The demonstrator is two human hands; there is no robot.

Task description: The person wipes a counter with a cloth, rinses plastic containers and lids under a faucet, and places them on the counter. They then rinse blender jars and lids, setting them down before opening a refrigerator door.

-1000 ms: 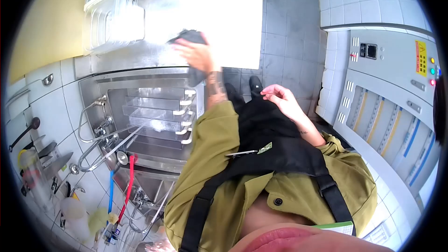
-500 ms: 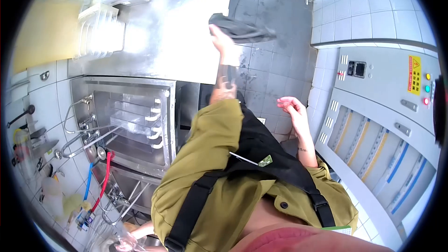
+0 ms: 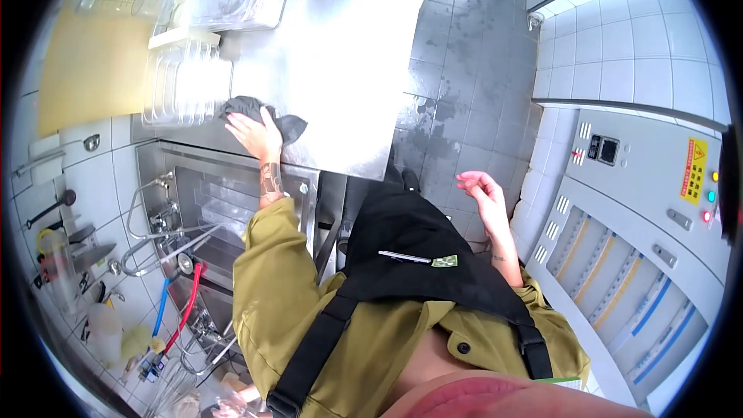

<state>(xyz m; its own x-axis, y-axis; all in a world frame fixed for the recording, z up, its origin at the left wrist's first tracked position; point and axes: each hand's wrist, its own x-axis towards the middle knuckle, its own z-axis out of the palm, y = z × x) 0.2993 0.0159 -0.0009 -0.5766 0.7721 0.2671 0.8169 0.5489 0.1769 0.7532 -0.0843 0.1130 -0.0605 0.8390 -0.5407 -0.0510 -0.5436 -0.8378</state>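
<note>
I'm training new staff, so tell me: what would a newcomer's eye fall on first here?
Probably the glare on the steel counter, where the left hand lies on a dark cloth near the edge. Next, the yellow warning label on the grey cabinet at right, then the red hose and blue hose at lower left.
</note>
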